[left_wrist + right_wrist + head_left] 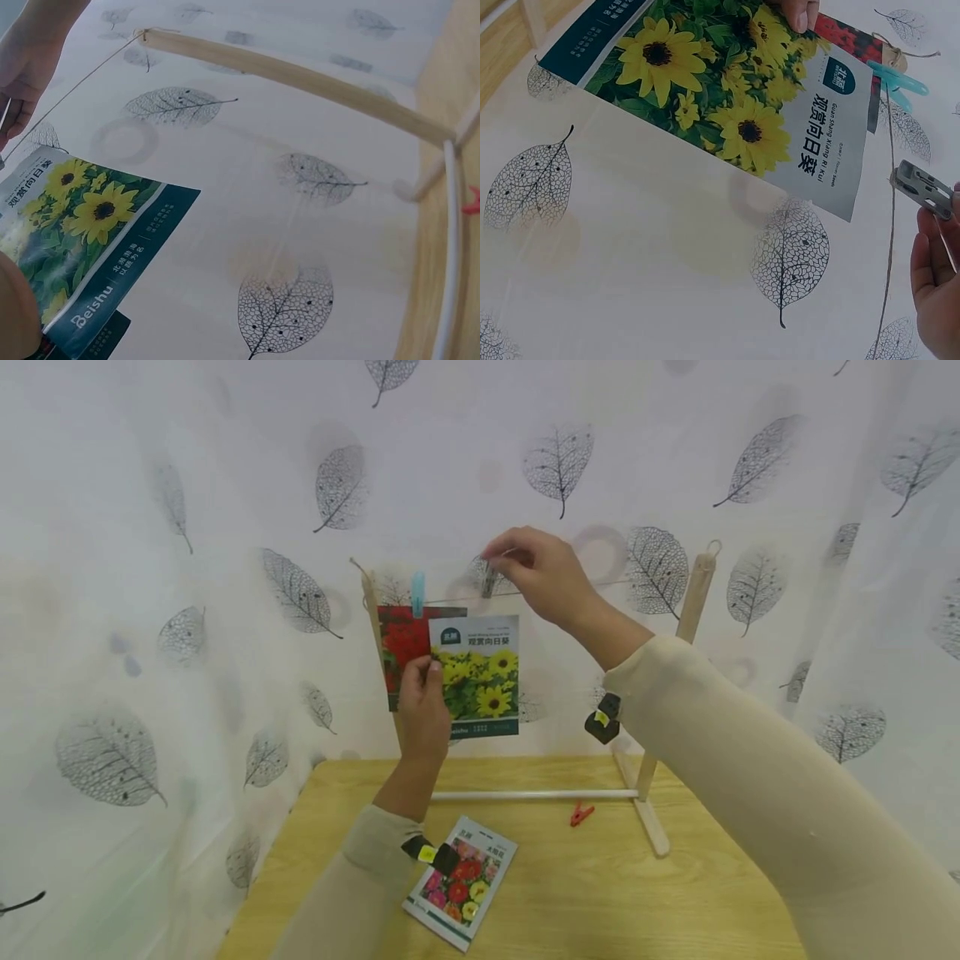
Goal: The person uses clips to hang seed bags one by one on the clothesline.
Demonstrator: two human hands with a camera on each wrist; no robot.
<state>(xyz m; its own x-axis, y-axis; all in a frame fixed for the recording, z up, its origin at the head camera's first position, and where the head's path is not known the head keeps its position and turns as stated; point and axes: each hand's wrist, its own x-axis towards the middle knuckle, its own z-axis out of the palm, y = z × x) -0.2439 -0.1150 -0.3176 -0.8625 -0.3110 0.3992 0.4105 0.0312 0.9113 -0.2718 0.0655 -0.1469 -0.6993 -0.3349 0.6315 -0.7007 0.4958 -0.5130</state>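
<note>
My left hand (425,714) grips the left edge of a seed packet (487,681) with yellow sunflower-like blooms, holding it upright just below the string. Up at the string (890,262), my right hand (551,578) pinches a grey clothespin (924,189) by its handle end. In the right wrist view the tip of this clothespin is at the string, and the packet's top edge is apart from it. To the left, a light blue clothespin (417,595) fastens a red-flowered packet (403,647) to the string; the sunflower packet partly covers it.
The string runs between two wooden posts (696,597), joined low down by a white rod (540,795). On the wooden table (585,893) lie another flower packet (472,868) and a red clothespin (581,814). A leaf-patterned curtain (480,460) hangs behind.
</note>
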